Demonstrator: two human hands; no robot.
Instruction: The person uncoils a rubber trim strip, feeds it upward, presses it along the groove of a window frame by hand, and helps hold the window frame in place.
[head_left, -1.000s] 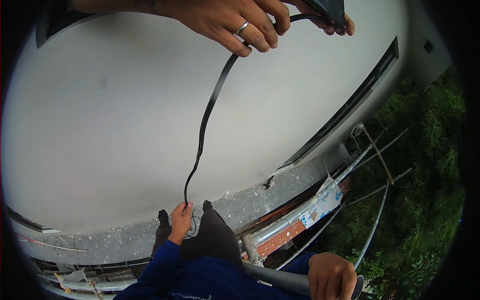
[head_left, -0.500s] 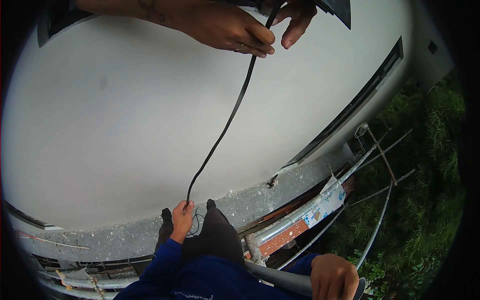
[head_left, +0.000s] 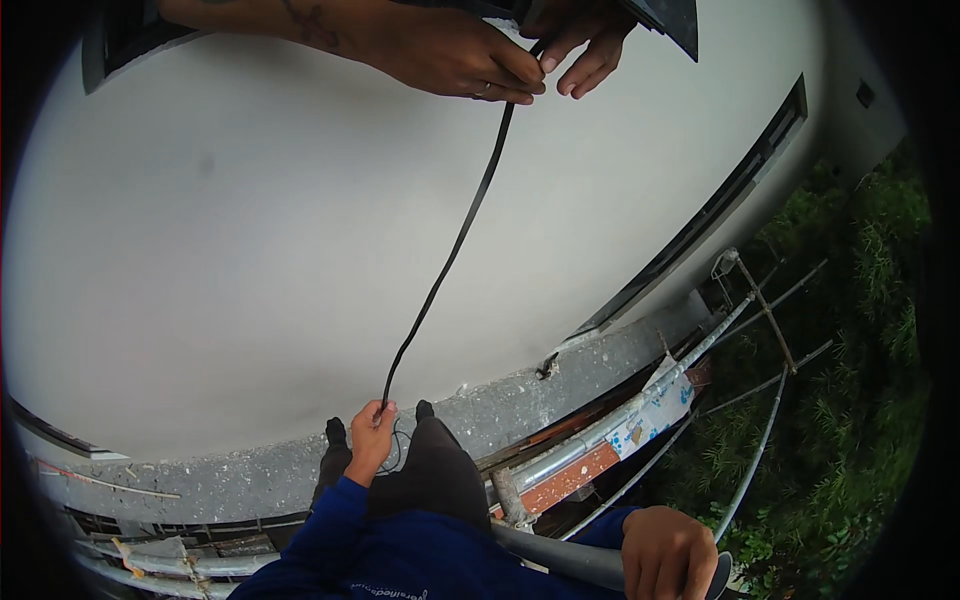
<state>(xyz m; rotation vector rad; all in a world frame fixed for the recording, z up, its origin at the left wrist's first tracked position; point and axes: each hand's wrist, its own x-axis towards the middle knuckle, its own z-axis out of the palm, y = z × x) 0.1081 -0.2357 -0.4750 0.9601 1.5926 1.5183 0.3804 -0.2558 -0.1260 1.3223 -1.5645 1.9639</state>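
Black cord has a coworker's hands on it at 12, left hand pinching at 7, right hand curled over grey pipe at 5. Feeding step, imo; next needs steady guiding.

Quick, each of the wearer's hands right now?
Left hand: closed, pinching the black cord.
Right hand: closed, curled over the grey pipe.

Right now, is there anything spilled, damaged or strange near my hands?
Yes: the grey ledge and the reddish board look spattered and pale-specked, unlike clean surfaces, perhaps from dried splashes. The black cable in your left hand shows no clear damage.
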